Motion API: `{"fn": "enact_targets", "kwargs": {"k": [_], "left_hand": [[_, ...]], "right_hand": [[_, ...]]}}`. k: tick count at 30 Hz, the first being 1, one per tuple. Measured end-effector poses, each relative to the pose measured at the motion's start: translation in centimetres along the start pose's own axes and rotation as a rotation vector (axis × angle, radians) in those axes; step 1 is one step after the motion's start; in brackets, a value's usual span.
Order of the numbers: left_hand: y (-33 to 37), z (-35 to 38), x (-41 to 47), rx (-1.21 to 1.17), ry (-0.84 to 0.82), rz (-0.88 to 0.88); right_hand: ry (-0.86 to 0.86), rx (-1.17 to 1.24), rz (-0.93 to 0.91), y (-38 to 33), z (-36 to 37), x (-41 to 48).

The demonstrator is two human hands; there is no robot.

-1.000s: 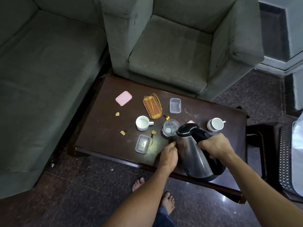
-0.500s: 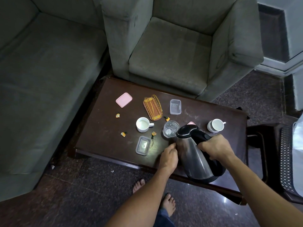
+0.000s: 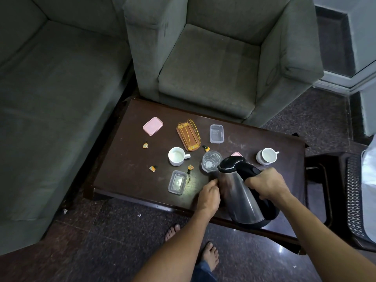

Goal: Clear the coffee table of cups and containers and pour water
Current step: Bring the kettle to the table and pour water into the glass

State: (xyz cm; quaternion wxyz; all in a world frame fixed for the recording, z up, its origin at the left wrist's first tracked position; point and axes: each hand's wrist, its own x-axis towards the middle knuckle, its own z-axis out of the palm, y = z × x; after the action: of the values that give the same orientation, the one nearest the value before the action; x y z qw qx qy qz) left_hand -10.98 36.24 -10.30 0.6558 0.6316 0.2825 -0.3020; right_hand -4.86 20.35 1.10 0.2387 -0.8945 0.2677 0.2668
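Observation:
A steel kettle with a black lid and handle is tilted toward a clear glass on the dark coffee table. My right hand is closed around the kettle's black handle. My left hand presses against the kettle's left side. A white cup stands left of the glass, another white cup at the right. One clear container lies near the front edge, a second clear container farther back. A pink lid rests at the back left.
A yellow wire holder sits mid-table with several small orange wrappers scattered around. A grey armchair stands behind the table, a grey sofa to the left, a dark stool to the right. My bare feet are on the stone floor.
The kettle has stayed tilted with its spout at the glass; both hands keep their hold, and the view has only shifted slightly.

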Motion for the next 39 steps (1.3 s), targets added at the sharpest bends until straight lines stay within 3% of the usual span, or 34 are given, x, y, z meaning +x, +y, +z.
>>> {"fn": "enact_targets", "kwargs": {"k": [21,28,39], "left_hand": [[3.2,-0.2,-1.4,-0.01,0.035,0.061],[5.8,1.4,-2.9,0.052,0.023,0.178],[11.0,9.5,-6.8,0.265,-0.094,0.419]], "right_hand": [[0.037,0.314,-0.097,5.1,-0.2,-1.5],[0.102,0.604,-0.119,8.1,-1.3,-4.1],[0.285,0.817,-0.115,14.1,-6.9,-7.9]]}}
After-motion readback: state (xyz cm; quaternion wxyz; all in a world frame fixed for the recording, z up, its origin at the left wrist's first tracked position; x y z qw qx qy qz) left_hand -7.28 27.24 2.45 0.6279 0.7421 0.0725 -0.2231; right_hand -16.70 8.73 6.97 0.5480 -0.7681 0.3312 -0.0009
